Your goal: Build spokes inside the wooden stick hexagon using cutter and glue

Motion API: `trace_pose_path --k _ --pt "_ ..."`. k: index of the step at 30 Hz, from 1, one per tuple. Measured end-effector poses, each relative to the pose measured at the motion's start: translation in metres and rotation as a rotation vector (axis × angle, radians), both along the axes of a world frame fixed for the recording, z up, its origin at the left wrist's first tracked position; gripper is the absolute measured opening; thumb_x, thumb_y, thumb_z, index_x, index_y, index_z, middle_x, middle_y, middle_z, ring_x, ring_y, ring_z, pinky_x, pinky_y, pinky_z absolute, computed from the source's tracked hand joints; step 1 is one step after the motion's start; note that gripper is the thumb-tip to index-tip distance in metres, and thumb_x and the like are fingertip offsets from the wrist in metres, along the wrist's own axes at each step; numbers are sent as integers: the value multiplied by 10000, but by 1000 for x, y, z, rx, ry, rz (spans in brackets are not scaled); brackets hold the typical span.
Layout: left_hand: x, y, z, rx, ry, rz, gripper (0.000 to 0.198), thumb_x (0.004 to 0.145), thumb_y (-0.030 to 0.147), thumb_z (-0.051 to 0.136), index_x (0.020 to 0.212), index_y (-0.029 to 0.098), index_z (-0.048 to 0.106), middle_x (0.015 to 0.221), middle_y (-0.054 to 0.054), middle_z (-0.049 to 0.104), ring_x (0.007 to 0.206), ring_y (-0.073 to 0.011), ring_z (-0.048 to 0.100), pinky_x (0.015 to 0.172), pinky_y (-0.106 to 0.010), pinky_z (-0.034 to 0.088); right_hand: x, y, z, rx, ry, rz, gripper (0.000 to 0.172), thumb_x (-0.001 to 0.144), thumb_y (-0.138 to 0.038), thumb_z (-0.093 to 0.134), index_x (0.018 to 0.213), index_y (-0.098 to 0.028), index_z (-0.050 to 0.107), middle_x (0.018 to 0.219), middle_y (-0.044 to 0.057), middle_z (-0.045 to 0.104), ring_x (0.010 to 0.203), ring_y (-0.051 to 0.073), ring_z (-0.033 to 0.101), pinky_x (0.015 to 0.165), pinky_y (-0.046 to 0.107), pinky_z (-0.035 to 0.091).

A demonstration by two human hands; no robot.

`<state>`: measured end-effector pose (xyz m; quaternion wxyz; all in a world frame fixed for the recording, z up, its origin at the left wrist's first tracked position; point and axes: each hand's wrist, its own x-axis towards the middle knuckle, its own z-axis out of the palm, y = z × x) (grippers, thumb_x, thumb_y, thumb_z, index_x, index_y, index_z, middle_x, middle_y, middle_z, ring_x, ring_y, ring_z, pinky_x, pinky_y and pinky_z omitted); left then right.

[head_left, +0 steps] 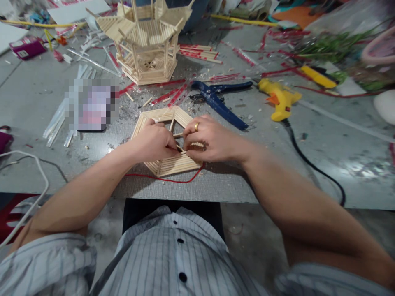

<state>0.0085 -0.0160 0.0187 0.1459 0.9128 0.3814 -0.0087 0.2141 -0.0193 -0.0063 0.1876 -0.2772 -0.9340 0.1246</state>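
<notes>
A hexagonal frame of thin wooden sticks (159,167) lies flat on the table near its front edge, with spokes crossing its open middle. My left hand (157,142) rests over the frame's left side, fingers curled and thumb and forefinger pinched at the inner edge. From the right, my right hand (208,139), with a gold ring, meets it there, its fingertips also pinched together. Whatever small piece lies between the fingertips is mostly hidden. A red string (166,179) runs along the frame's near side.
Behind the frame stands a stick-built pavilion model (148,45). Blue cutters (219,102) and a yellow glue gun (279,98) lie to the right, the gun trailing a black cord. Clear glue sticks (60,117) and a blurred phone (95,107) are left. Red wrappers (177,94) litter the table.
</notes>
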Motion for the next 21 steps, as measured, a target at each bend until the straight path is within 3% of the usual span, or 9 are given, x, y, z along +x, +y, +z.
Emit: trace_pose_path --k 13,21 --pt "-1 0 -2 9 -27 -19 220 792 383 596 692 256 745 719 17 737 820 -179 588 832 -381 277 -1 -1 2 -26 -18 5 135 804 -248 561 753 -207 679 889 56 685 940 220 571 854 403 328" --pt "2 -5 3 27 -73 25 232 840 334 545 793 261 759 768 -2 746 835 -192 598 832 -383 292 1 0 1 24 19 -13 151 835 -283 547 777 -188 650 904 70 676 949 222 582 849 380 347"
